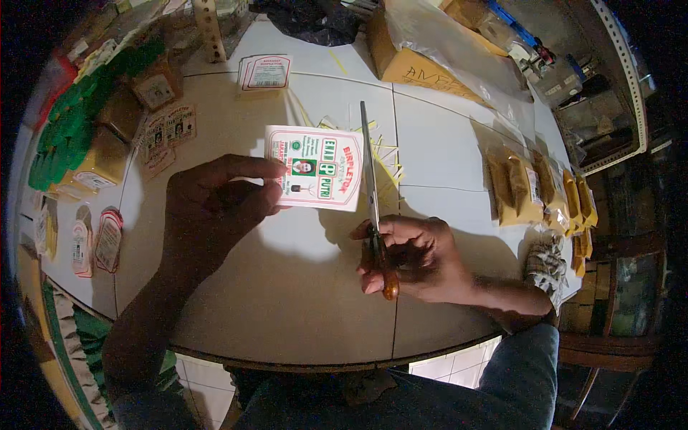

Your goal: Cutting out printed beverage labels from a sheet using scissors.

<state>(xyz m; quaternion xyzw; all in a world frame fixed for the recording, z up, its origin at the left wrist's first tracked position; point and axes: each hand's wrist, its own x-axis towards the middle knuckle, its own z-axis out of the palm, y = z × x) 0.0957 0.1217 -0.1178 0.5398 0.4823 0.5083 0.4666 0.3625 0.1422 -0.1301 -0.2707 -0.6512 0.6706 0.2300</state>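
My left hand (231, 193) pinches a printed paper label (314, 167) by its left edge, between thumb and fingers. The label is white with red and green print, a small portrait and a red curved border line; it is held up above the tabletop. In my right hand (414, 258) is a pair of scissors (371, 161) with brown handles, blades pointing away from me. The blades stand upright along the label's right edge and look nearly closed; whether they touch the paper I cannot tell. Beyond the label lie thin yellow and white paper offcuts (388, 156).
A stack of labels (264, 73) stands at the back of the white tiled table (290, 317). Label piles (109, 241) and green-topped packs (102, 156) are on the left. A cardboard box (414, 70) sits behind; brown-filled packets (513, 188) and a cloth (545, 263) lie right.
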